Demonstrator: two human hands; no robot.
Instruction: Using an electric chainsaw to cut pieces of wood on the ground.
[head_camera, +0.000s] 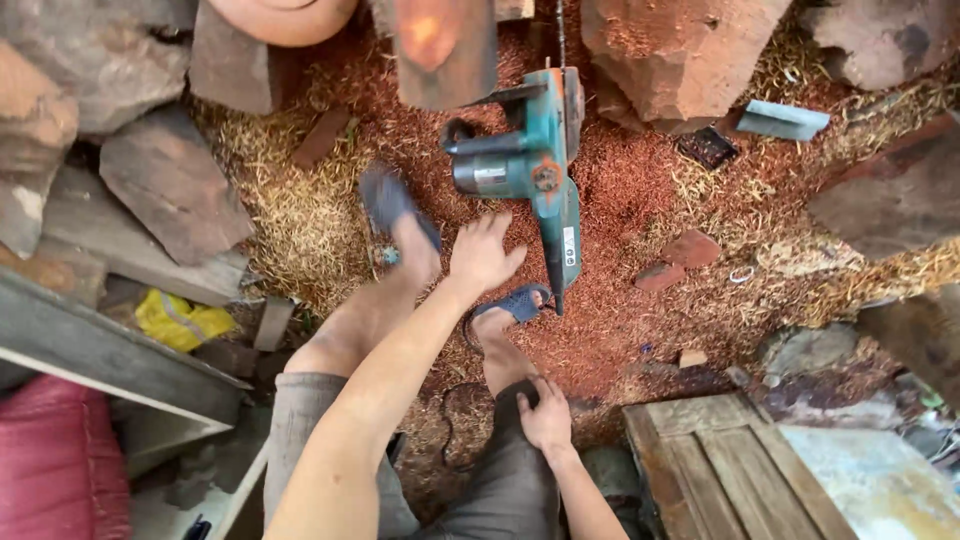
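The left hand (483, 255) stretches forward with its fingers spread and holds nothing. It hovers just short of the electric chainsaw (530, 165), a teal machine lying on the ground ahead of the fingertips, its dark loop handle turned toward the hand and its bar running away at the top of the view. Whether any fingertip touches the saw body I cannot tell; the hand looks slightly apart from it.

The right hand (547, 415) lies flat with relaxed, parted fingers on the right knee of the grey trousers (520, 480), gripping nothing.

As a judgement, the work with the saw is at its very start or at a pause: the saw lies on the ground, no hand is closed on either handle, and picking it up remains to be done. A dark cord (450, 420) loops on the ground just left of the right hand.

Both feet in blue sandals (395, 205) stand below the left hand on a thick bed of reddish sawdust (620, 190), which suggests that much cutting has gone on here. Pale shavings (290, 210) lie to the left of the left hand. Reddish wood blocks (680, 50) stand beyond the saw, and weathered slabs (170, 185) are piled far to the left. A plank crate (710, 460) sits just right of the right hand.
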